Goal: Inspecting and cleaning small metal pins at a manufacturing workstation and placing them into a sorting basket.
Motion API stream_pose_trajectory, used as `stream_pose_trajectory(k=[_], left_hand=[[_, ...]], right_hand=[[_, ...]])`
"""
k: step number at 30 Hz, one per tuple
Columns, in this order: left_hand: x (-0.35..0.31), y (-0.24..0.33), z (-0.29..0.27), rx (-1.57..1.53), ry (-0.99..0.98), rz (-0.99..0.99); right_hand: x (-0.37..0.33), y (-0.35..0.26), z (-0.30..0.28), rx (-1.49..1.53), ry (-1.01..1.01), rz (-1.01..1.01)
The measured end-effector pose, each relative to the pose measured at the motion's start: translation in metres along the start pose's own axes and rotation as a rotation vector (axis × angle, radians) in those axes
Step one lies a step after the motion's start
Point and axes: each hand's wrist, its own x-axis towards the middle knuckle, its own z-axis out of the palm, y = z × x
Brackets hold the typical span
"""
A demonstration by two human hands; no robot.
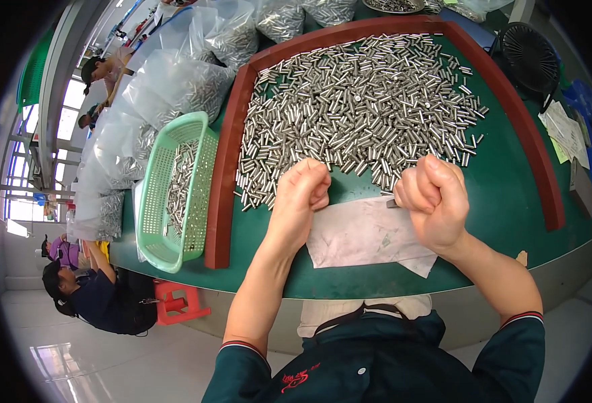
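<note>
A wide heap of short shiny metal pins (356,101) lies on the green tabletop, just beyond both my hands. My left hand (303,191) is curled closed at the heap's near edge; whatever it holds, if anything, is hidden by the fingers. Level with it, my right hand (434,201) is also closed in a fist, thumb on top. A small dark metal end (392,203) shows beside its curled fingers, and I cannot tell whether it is gripped or lying there. Between and below the fists a stained whitish cloth (363,235) is spread on the table.
A dark red wooden frame (225,188) borders the heap on three sides. Left of it stands a light green basket (151,225) partly filled with pins, then clear bags (175,84) of metal parts. A black fan (528,57) and papers (565,131) sit at right. Other people work at far left.
</note>
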Motion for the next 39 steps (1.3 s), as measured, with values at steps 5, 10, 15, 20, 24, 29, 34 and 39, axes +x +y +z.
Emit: stream_pose_trajectory(k=[5,10,15,20,24,29,34,39], left_hand=[[0.003,-0.006,0.017,0.905,0.251,0.355],[0.013,-0.016,0.022,1.235,0.260,0.641],[0.011,-0.015,0.029,1.308,0.197,0.498],[0.006,-0.013,0.026,1.383,0.069,0.589],[0.009,-0.014,0.023,1.438,-0.026,0.690],[0.002,-0.009,0.026,1.310,-0.058,0.688],[-0.005,-0.011,0.026,1.167,-0.357,0.638],[-0.013,-0.003,0.028,1.118,-0.319,0.490]], right_hand=[[-0.001,0.000,0.000,0.014,0.010,0.032],[-0.001,0.002,-0.001,0.004,-0.006,0.032],[-0.001,0.001,-0.003,0.001,0.007,0.027],[0.000,0.001,-0.001,-0.006,0.023,0.044],[-0.001,0.003,-0.001,-0.004,0.021,0.060],[0.001,0.001,-0.001,0.019,0.032,0.036],[0.002,-0.001,-0.004,0.045,0.042,0.022],[0.001,0.001,-0.002,0.075,0.043,0.064]])
